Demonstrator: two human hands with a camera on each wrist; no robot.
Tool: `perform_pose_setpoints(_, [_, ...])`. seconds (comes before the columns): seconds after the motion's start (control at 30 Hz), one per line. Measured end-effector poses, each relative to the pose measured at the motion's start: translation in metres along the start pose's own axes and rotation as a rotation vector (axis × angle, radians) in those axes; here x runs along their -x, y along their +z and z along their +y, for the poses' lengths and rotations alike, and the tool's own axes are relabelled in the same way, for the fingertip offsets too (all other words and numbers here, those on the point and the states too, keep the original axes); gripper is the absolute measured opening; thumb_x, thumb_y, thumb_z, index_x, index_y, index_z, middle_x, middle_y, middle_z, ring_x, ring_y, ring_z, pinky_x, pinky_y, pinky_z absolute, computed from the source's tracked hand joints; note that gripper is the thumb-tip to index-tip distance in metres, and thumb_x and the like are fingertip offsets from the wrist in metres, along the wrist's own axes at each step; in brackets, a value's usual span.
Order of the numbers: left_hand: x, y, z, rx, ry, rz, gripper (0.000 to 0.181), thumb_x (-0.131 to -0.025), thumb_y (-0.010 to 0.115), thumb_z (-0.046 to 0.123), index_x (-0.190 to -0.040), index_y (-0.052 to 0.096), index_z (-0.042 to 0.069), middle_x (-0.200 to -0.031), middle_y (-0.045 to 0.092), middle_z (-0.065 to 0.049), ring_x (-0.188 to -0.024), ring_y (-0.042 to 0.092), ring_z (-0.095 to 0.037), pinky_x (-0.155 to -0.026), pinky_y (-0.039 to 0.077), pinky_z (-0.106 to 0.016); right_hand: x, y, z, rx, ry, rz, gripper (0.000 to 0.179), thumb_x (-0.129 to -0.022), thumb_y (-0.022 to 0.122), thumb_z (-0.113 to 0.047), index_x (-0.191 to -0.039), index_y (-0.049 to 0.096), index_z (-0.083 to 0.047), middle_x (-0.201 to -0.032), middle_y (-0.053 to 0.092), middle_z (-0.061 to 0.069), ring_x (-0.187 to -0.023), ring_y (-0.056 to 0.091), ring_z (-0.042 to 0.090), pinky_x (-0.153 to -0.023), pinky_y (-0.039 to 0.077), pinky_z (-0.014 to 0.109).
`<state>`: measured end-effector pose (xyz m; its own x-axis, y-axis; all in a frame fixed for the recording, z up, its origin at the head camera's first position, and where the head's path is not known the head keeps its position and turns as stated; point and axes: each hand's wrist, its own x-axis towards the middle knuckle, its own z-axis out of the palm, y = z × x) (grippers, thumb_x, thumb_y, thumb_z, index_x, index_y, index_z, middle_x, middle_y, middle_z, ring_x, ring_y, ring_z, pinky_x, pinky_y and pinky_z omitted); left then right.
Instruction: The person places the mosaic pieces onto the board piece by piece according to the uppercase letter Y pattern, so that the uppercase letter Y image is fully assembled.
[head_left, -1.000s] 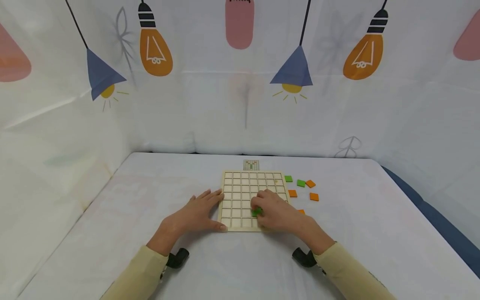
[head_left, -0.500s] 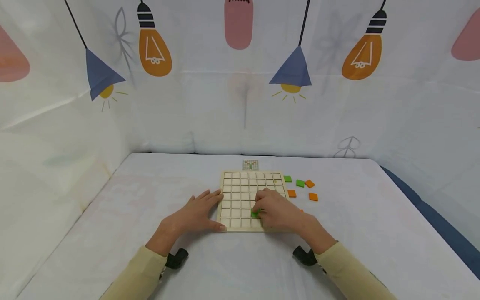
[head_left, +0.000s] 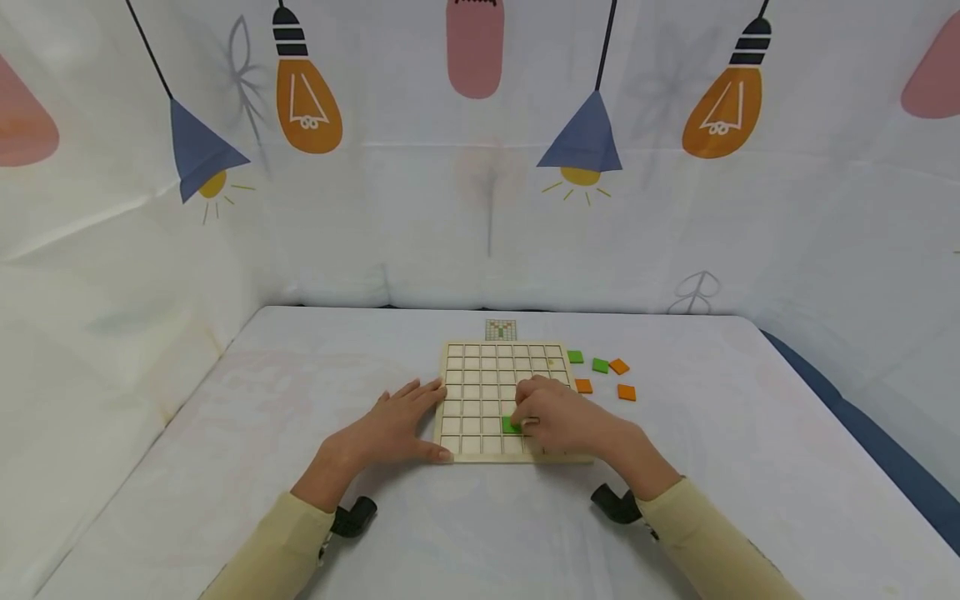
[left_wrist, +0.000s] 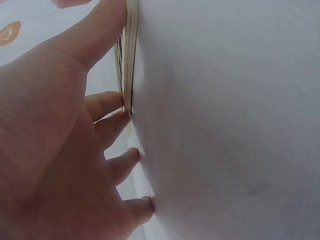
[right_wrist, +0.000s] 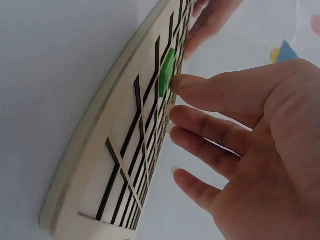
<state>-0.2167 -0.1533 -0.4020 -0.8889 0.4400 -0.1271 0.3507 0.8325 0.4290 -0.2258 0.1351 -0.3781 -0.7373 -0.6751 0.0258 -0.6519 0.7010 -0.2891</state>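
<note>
A pale wooden grid board (head_left: 480,458) lies on the white table before me. One green square tile (head_left: 509,425) sits flat in a cell of the near rows, also seen as the green tile (right_wrist: 166,75) in the right wrist view. My right hand (head_left: 564,417) is over the board's near right part, thumb tip at the tile's surface and other fingers bent loosely beside it. The tile's right side is partly covered. My left hand (head_left: 393,427) rests at the board's left edge, fingers spread, with the thumb at the near left corner.
Right of the board lie two loose green tiles (head_left: 601,365) and several orange tiles (head_left: 627,392). Behind the board is a small printed grid card (head_left: 501,330). A patterned white curtain (head_left: 420,225) stands behind the table.
My right hand has shifted slightly right, its fingers drawing back from the green tile, which now shows flatter and more fully in its cell. The left hand stays in place.
</note>
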Motion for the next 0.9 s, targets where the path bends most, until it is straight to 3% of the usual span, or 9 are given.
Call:
perform_pose_setpoints(0.23, [0.001, -0.001, 0.000, 0.007, 0.011, -0.005, 0.099, -0.080, 0.076, 0.058, -0.157, 0.031, 0.015, -0.166, 0.025, -0.001, -0.155, 0.017, -0.033, -0.118, 0.015, -0.070, 0.002, -0.005, 0.012, -0.038, 0.043, 0.028, 0.022, -0.089, 0.067, -0.006, -0.106, 0.077, -0.014, -0.107, 0.065, -0.005, -0.102, 0.054, 0.014, -0.087, 0.050, 0.035])
perform_pose_setpoints(0.6, [0.002, -0.001, 0.000, 0.003, 0.009, -0.001, 0.098, -0.080, 0.076, 0.057, -0.157, 0.032, 0.015, -0.166, 0.025, -0.001, -0.155, 0.017, -0.033, -0.119, 0.015, -0.069, 0.001, -0.009, 0.026, -0.040, 0.153, 0.038, 0.021, -0.090, 0.067, -0.007, -0.107, 0.074, -0.016, -0.110, 0.065, -0.007, -0.104, 0.062, 0.016, -0.089, 0.053, 0.037])
perform_pose_setpoints(0.9, [0.001, 0.000, -0.001, -0.003, 0.006, -0.003, 0.098, -0.080, 0.076, 0.058, -0.157, 0.032, 0.016, -0.166, 0.025, 0.000, -0.155, 0.017, -0.032, -0.119, 0.015, -0.068, 0.003, -0.012, 0.042, -0.069, 0.156, 0.097, 0.027, -0.088, 0.063, -0.003, -0.112, 0.074, -0.010, -0.114, 0.068, 0.001, -0.108, 0.064, 0.023, -0.087, 0.055, 0.039])
